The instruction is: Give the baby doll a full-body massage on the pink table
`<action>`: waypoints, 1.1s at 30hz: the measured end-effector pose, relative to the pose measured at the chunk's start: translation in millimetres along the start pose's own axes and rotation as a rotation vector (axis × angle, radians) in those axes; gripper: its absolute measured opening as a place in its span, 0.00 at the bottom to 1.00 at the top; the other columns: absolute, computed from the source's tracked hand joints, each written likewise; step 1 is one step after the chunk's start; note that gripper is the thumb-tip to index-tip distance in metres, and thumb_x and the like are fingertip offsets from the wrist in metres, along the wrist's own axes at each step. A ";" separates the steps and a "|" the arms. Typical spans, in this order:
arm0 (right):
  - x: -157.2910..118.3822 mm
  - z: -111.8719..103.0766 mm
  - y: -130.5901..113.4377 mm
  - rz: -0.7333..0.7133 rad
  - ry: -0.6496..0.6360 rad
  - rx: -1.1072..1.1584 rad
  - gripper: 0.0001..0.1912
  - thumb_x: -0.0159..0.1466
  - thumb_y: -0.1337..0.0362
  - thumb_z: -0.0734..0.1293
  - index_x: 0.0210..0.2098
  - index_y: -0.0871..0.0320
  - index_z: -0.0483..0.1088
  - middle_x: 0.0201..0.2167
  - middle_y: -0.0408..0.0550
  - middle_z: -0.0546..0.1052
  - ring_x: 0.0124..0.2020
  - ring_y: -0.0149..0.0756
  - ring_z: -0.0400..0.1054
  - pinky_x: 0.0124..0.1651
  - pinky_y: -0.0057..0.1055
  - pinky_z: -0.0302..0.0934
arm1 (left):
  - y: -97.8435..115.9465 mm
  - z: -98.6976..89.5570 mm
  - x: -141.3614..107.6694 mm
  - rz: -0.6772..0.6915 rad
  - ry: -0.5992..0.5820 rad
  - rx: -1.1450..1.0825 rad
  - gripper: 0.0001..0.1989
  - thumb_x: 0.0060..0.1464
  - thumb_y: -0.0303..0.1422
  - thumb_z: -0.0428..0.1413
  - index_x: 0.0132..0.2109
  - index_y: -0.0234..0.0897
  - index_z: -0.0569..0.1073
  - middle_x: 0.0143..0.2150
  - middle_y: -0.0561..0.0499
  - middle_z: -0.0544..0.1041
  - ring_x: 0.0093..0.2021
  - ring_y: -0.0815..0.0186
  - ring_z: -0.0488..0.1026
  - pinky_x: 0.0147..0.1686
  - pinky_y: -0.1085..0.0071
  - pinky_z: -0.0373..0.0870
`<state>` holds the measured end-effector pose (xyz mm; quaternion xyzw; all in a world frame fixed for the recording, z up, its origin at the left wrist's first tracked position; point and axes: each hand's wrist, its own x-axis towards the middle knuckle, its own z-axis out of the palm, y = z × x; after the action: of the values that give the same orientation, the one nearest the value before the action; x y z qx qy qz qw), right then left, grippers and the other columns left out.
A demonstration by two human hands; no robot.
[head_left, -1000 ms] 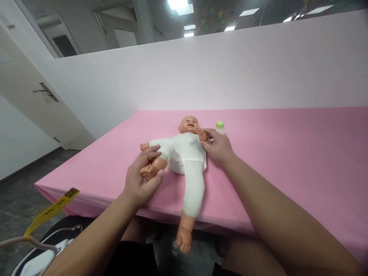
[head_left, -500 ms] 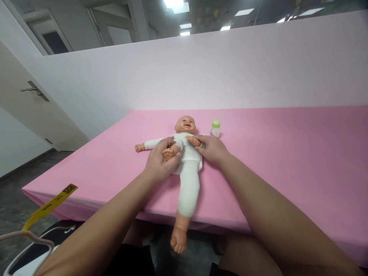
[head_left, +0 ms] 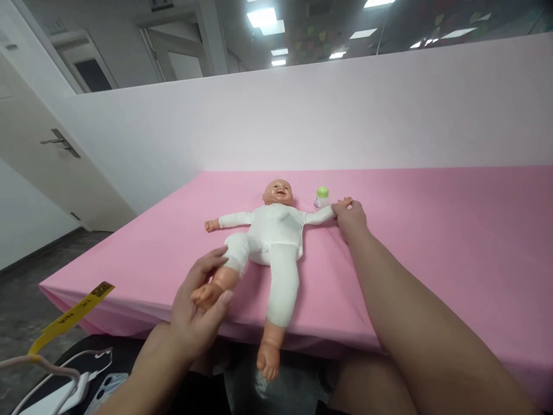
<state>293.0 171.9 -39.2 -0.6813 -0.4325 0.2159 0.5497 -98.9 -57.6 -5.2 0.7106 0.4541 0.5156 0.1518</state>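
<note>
Doll (head_left: pixel 279 226) — one, face up between left hand (head_left: pixel 193 316) and right hand (head_left: pixel 352 220). Left: cupped round one foot (head_left: pixel 208 295), apparently bearing the bent leg's (head_left: pixel 237 252) weight. Right: closed on the opposite wrist, seemingly keeping that arm (head_left: pixel 318 217) outstretched. Bottle (head_left: pixel 322 197) — upright, just beyond the right.

one doll (head_left: pixel 280 225), one bottle (head_left: pixel 322 199), one table (head_left: pixel 432 242), one tag (head_left: pixel 71 316)

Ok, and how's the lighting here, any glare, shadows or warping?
In the head view, a ceiling light is blown out to white; in the head view, glossy highlights mark the doll at its head, with soft shadow on the pink cloth around it; in the head view, the door leans, perhaps from wide-angle stretch.
</note>
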 end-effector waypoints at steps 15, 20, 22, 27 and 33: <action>-13.7 -1.1 -10.1 -0.099 0.002 -0.128 0.37 0.60 0.57 0.75 0.67 0.49 0.63 0.58 0.54 0.79 0.54 0.51 0.77 0.56 0.45 0.70 | -14.6 -7.3 -26.4 -0.126 -0.064 0.142 0.28 0.61 0.43 0.62 0.66 0.46 0.75 0.73 0.42 0.68 0.72 0.42 0.66 0.71 0.40 0.64; -44.5 16.4 -40.0 -0.378 -0.087 -0.148 0.39 0.63 0.58 0.73 0.72 0.49 0.61 0.53 0.51 0.82 0.47 0.48 0.79 0.54 0.44 0.72 | -16.3 -1.6 -2.9 -0.088 -0.023 0.081 0.23 0.58 0.41 0.64 0.60 0.45 0.79 0.71 0.44 0.70 0.71 0.43 0.68 0.70 0.42 0.66; -60.7 22.5 -53.3 -0.494 -0.172 -0.189 0.39 0.63 0.60 0.73 0.72 0.50 0.63 0.54 0.51 0.82 0.47 0.48 0.78 0.53 0.43 0.72 | -11.4 0.7 9.1 -0.062 -0.007 0.069 0.22 0.57 0.39 0.64 0.58 0.44 0.80 0.71 0.44 0.71 0.70 0.44 0.69 0.70 0.44 0.67; -91.3 29.4 -77.3 -0.756 -0.421 -0.303 0.21 0.73 0.58 0.68 0.64 0.42 0.75 0.54 0.44 0.83 0.51 0.46 0.76 0.52 0.38 0.69 | 2.5 11.8 50.1 -0.019 0.067 0.046 0.18 0.54 0.35 0.65 0.52 0.40 0.83 0.67 0.43 0.75 0.68 0.44 0.71 0.70 0.44 0.68; -94.4 31.3 -81.8 -0.898 -0.499 -0.428 0.15 0.78 0.56 0.64 0.54 0.45 0.82 0.50 0.44 0.84 0.51 0.45 0.76 0.54 0.39 0.66 | -2.6 37.3 101.8 -0.112 0.045 -0.022 0.19 0.52 0.36 0.64 0.51 0.37 0.83 0.64 0.43 0.77 0.56 0.48 0.80 0.56 0.51 0.82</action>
<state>189.8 113.2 10.7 -0.4549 -0.8315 0.0228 0.3180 -62.0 34.8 37.8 0.6707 0.4906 0.5270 0.1779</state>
